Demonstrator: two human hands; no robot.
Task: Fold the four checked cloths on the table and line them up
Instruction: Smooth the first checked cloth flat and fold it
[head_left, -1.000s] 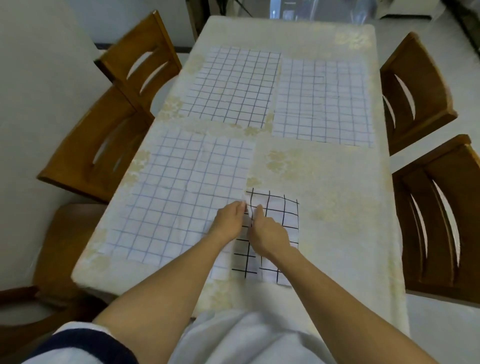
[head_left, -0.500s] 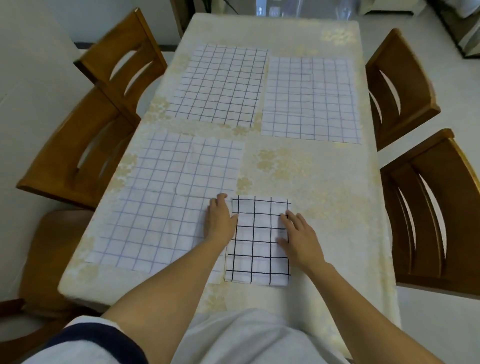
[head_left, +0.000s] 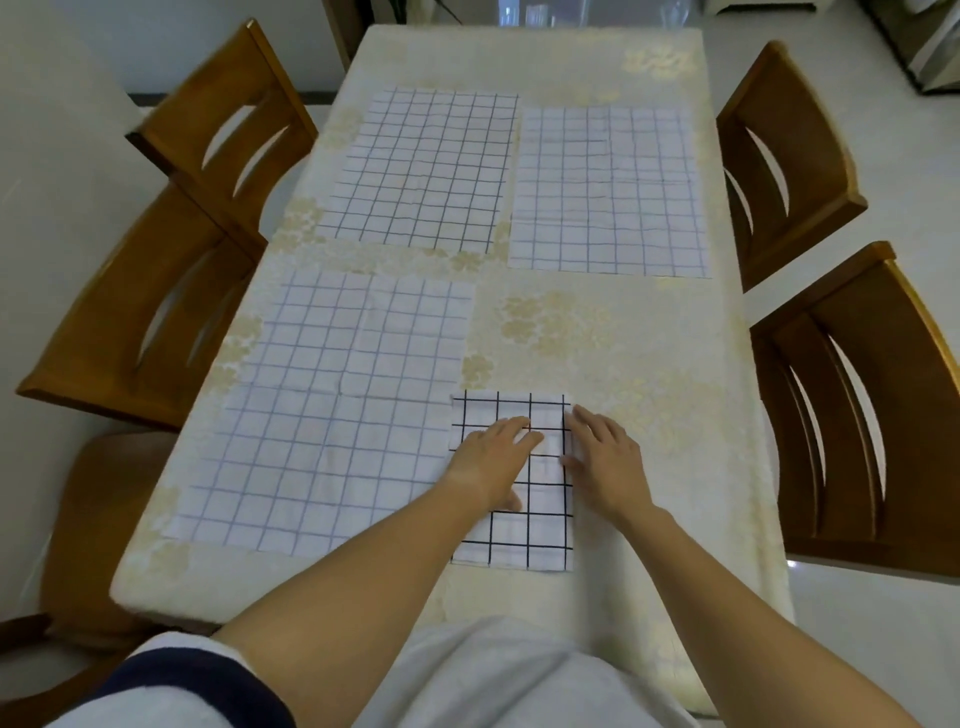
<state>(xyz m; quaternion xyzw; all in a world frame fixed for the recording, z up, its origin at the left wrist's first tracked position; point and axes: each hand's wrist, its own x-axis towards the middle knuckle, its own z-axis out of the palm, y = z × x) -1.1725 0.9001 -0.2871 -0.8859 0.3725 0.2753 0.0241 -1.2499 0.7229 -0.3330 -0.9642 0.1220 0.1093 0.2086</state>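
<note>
Currently both palms flat, gripping nothing: left hand (head_left: 491, 460) pins the folded cloth (head_left: 524, 535), right hand (head_left: 605, 467) squares its right edge.

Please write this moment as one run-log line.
folded cloth: near right | left hand: flat on it | right hand: flat at its right edge | unfolded: near-left cloth, far-left cloth, far-right cloth

no readable text, labels, brands, numbers or signs; only plain grid lines on the cloths (head_left: 421, 169)
</note>
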